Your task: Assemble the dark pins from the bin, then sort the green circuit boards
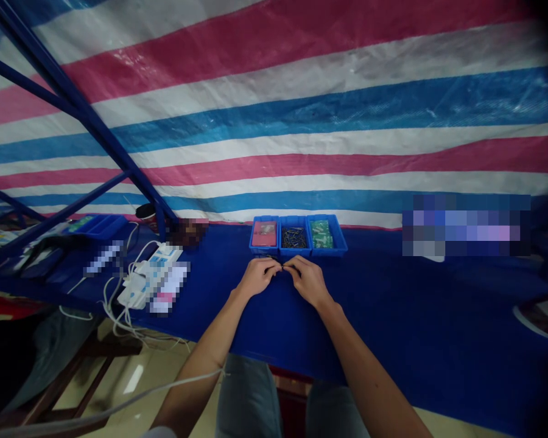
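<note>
Near the frame's centre, the person's left hand slants up and rightward, thumb and forefinger pinching a small dark piece; this sits between both hands' fingertips, just below the middle blue bin, its long axis too small to tell; the right hand, equally near, angles up-left, fingertips pinching it too

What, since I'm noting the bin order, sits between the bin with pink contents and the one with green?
The head view shows the middle blue bin, with small dark pieces inside, between the pink bag's bin and the green pieces' bin.
</note>
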A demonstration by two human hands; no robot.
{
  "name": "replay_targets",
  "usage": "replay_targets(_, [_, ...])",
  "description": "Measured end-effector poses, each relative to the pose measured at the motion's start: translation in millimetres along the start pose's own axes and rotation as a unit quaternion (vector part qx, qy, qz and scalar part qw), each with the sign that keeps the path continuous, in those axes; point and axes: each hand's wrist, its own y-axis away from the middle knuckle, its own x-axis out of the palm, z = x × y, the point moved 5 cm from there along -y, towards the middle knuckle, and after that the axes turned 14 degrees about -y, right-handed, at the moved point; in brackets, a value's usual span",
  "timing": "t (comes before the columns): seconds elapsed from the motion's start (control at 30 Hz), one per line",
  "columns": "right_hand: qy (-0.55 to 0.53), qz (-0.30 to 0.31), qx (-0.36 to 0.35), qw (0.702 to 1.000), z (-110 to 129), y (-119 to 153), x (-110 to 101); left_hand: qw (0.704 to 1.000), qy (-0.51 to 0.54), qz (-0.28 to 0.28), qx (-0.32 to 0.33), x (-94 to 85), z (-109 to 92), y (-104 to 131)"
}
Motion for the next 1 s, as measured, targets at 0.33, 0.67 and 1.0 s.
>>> replay_targets(0.33, [0.027, 0.007, 0.003, 1.0, 3, -2, 0, 1.0, 0.005, -0.007, -0.007, 1.2, 0, 0])
replay_targets(0.67, [0.05, 0.009, 0.02, 0.998, 8, -2, -3, 1.0, 0.013, -0.005, -0.004, 0.3, -3, -1])
replay_targets(1.0, [0.082, -0.002, 0.027, 0.996, 7, -2, -2, 1.0, 0.014, 0.0, -0.003, -0.6, -6, -1])
